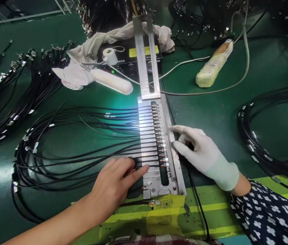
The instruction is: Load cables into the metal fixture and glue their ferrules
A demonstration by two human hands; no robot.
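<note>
A slotted metal fixture (pixel 153 172) lies in front of me with several thin black cables (pixel 110 152) laid side by side across it. Their stripped ends with small metal connectors (pixel 162 145) line up along the fixture's long opening. My bare left hand (pixel 114 182) is closed around a black cable at the lower slots, its thumb tip on the fixture's left part. The other fingers curl under and are partly hidden. My right hand (pixel 204 154), in a white glove, rests its index finger and thumb, spread apart, against the fixture's right edge bar; it holds nothing.
A hinged metal frame (pixel 138 51) rises behind the fixture, before a black control box (pixel 126 58). A white lamp (pixel 112 81), a cloth (pixel 82 68) and a taped handle (pixel 214 64) lie behind. Cable bundles (pixel 35 75) and a coil (pixel 251 136) flank the green mat.
</note>
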